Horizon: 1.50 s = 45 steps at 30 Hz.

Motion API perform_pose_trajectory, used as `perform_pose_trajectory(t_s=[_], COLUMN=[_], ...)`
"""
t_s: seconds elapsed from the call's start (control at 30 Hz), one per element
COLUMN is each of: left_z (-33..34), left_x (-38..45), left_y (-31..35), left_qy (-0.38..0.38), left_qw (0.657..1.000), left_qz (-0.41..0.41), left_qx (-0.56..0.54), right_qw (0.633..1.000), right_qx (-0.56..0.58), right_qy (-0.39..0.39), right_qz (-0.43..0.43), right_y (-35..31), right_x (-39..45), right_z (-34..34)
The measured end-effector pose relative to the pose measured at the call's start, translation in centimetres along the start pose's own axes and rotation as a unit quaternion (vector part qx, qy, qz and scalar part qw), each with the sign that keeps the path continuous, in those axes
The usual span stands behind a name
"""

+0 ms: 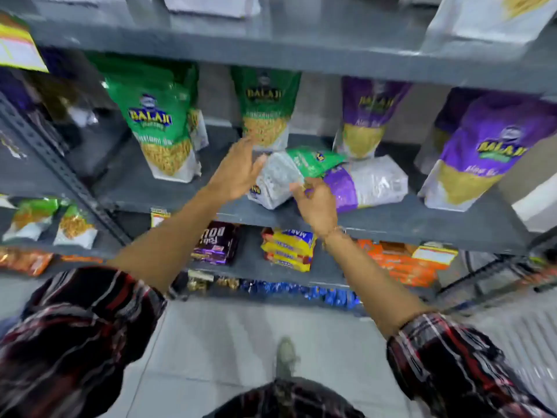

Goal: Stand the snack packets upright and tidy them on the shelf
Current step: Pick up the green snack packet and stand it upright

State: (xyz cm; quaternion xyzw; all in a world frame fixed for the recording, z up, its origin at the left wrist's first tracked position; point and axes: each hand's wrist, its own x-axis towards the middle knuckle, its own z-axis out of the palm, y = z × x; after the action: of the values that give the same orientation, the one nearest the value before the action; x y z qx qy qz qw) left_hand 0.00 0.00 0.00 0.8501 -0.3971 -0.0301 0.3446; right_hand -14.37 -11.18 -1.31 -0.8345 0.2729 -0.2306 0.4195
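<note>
On the grey middle shelf [422,224] two snack packets lie on their sides: a green-and-white packet [289,173] and behind it a purple-and-white packet [367,185]. My left hand [238,173] is spread open against the left end of the green packet. My right hand [316,203] touches its front lower edge, fingers curled at the packet; the grip is blurred. Upright on the same shelf stand two green packets [156,122] [265,110] and purple packets [367,116] [482,152].
A slotted metal upright [54,164] bounds the shelf on the left. Below lie dark chocolate packs [217,242], yellow biscuit packs [289,248] and orange packs [401,263]. White packets sit on the shelf above [482,22]. The floor is grey tile [229,351].
</note>
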Motion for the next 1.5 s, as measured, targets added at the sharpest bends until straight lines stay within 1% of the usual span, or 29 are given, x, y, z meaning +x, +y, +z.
perform_pose_trajectory(t_s=[0.07, 0.13, 0.2, 0.3, 0.33, 0.37, 0.43, 0.47, 0.6, 0.67, 0.73, 0.83, 0.87, 0.93, 1.0, 1.07, 1.13, 1.2, 1.27, 1.33, 1.5], left_z=[0.9, 1.7, 2.0, 2.1, 2.2, 2.3, 2.3, 2.2, 1.4, 1.0, 0.6, -0.2, -0.5, -0.7, -0.8, -0.5, 0.0, 0.7, 1.5, 2.3, 3.4], left_x=[1.8, 2.8, 3.9, 5.3, 5.8, 6.0, 6.4, 6.6, 6.8, 6.5, 6.0, 5.1, 4.8, 4.4, 4.2, 4.5, 5.0, 5.7, 6.3, 6.8, 6.9], left_y=[-1.3, -2.7, -3.7, -5.8, -6.5, -6.8, -7.6, -8.0, -8.8, -8.8, -9.0, -9.5, -9.7, -10.2, -10.6, -11.0, -11.2, -11.4, -11.5, -11.7, -12.6], left_qy=[-0.032, -0.064, -0.082, -0.082, -0.101, -0.138, -0.219, -0.25, -0.315, -0.343, -0.345, -0.346, -0.342, -0.305, -0.254, -0.186, -0.106, -0.034, 0.023, 0.046, 0.043], left_qw=[0.993, 0.972, 0.958, 0.959, 0.95, 0.934, 0.895, 0.885, 0.872, 0.858, 0.859, 0.87, 0.876, 0.89, 0.901, 0.923, 0.937, 0.937, 0.939, 0.941, 0.95], left_qz=[-0.115, -0.211, -0.258, -0.266, -0.28, -0.299, -0.319, -0.317, -0.299, -0.293, -0.284, -0.25, -0.236, -0.211, -0.194, -0.181, -0.18, -0.185, -0.19, -0.201, -0.189], left_qx=[-0.021, -0.079, -0.094, -0.063, -0.09, -0.14, -0.221, -0.229, -0.227, -0.248, -0.251, -0.249, -0.246, -0.263, -0.294, -0.285, -0.278, -0.293, -0.285, -0.269, -0.244], right_qw=[0.992, 0.963, 0.925, 0.888, 0.875, 0.866, 0.862, 0.863, 0.865, 0.873, 0.885, 0.922, 0.932, 0.945, 0.959, 0.969, 0.976, 0.982, 0.986, 0.988, 0.988], right_qx=[0.065, 0.166, 0.228, 0.23, 0.245, 0.261, 0.279, 0.282, 0.304, 0.313, 0.324, 0.299, 0.295, 0.282, 0.244, 0.201, 0.148, 0.09, 0.042, 0.017, 0.014], right_qy=[-0.05, -0.106, -0.148, -0.202, -0.214, -0.215, -0.188, -0.173, -0.125, -0.119, -0.117, -0.096, -0.092, -0.103, -0.123, -0.142, -0.16, -0.166, -0.16, -0.155, -0.156], right_qz=[0.097, 0.185, 0.265, 0.342, 0.359, 0.368, 0.38, 0.382, 0.378, 0.354, 0.314, 0.225, 0.19, 0.128, 0.072, 0.025, -0.003, -0.011, -0.011, -0.01, 0.011], right_y=[0.8, 1.0, 1.3, 1.2, 1.4, 1.5, 1.7, 1.9, 2.4, 2.5, 2.7, 2.9, 3.0, 3.2, 3.2, 3.0, 2.7, 2.6, 2.6, 2.8, 3.6], right_x=[1.8, 3.3, 4.9, 6.7, 7.3, 7.7, 8.2, 8.4, 7.9, 7.1, 5.9, 4.0, 3.6, 3.5, 4.4, 6.6, 9.3, 11.8, 13.7, 14.7, 15.0], right_z=[1.4, 3.0, 4.5, 5.5, 5.8, 6.1, 6.5, 6.7, 6.8, 6.6, 6.5, 6.7, 6.9, 7.3, 7.6, 7.7, 7.9, 8.3, 8.7, 9.1, 9.8])
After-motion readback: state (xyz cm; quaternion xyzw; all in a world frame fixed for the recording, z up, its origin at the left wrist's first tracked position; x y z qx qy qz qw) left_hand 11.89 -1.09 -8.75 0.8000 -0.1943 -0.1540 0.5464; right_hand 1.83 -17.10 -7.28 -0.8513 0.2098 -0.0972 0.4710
